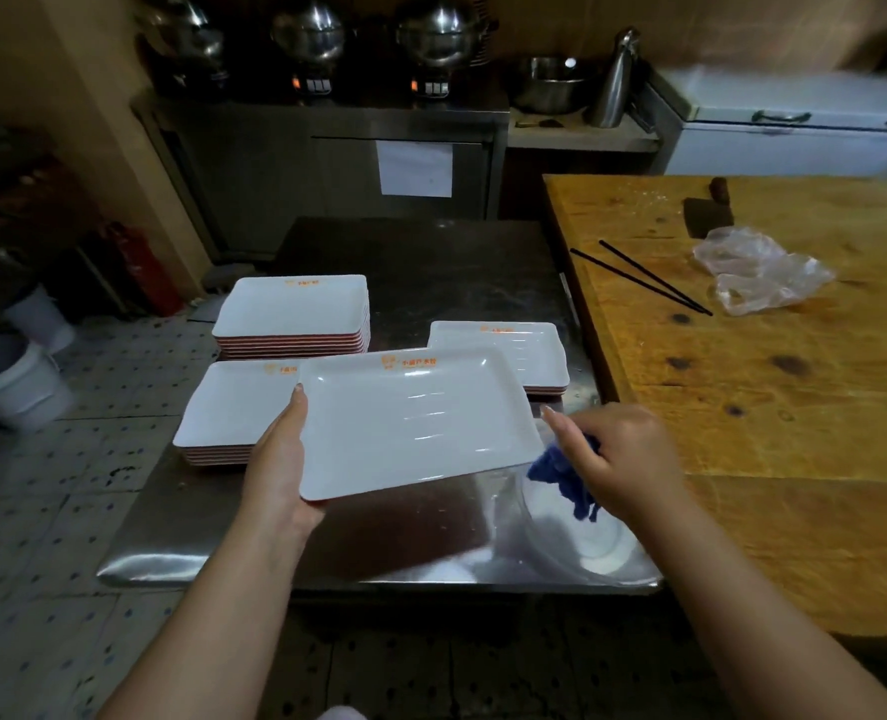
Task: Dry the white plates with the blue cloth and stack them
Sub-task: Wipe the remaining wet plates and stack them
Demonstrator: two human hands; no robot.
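Note:
My left hand point(280, 459) grips the left edge of a white rectangular plate point(415, 423) with orange lettering, holding it tilted above the steel table point(223, 543). My right hand point(607, 459) holds a crumpled blue cloth point(561, 475) just off the plate's right corner. Three stacks of the same white plates stand on the table: a tall one at the back left point(293, 309), one at the near left point(239, 402) partly hidden by the held plate, and a low one at the right point(514, 350).
A clear bowl point(587, 548) sits at the table's near right corner under the cloth. A wooden table point(794, 407) to the right bears black chopsticks point(644, 278), a cleaver point(706, 213) and a plastic bag point(758, 270). White buckets point(20, 387) stand on the tiled floor at left.

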